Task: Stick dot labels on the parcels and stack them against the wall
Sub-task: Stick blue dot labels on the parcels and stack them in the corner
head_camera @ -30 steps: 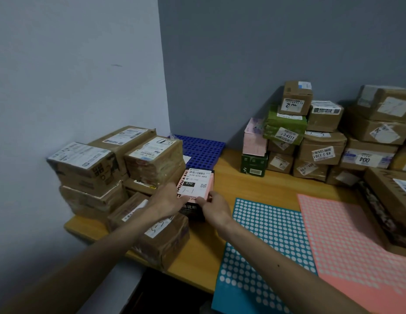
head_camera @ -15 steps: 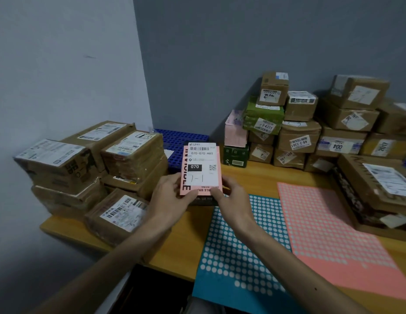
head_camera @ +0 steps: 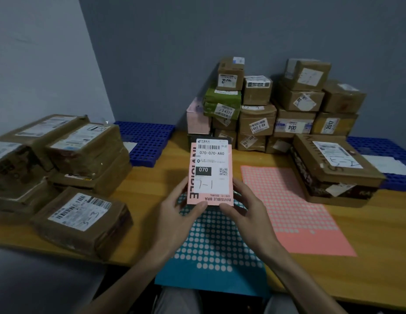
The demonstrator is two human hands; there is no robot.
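I hold a small pink parcel (head_camera: 210,172) with a white shipping label upright above the blue dot-label sheet (head_camera: 211,243). My left hand (head_camera: 178,214) grips its lower left corner and my right hand (head_camera: 245,207) grips its lower right corner. A pink dot-label sheet (head_camera: 295,211) lies flat to the right. A stack of brown, green and pink parcels (head_camera: 276,109) stands against the back wall. Several brown parcels (head_camera: 59,159) are piled on the left by the side wall.
A large flat brown box (head_camera: 333,171) sits at the right on the wooden table (head_camera: 152,193). Blue perforated mats (head_camera: 147,141) lie at the back left and far right. My knees show below the table's front edge.
Both hands lifted the pink parcel off the table beside the left pile and brought it toward me, now held over the blue dot sheet. The view swung right.
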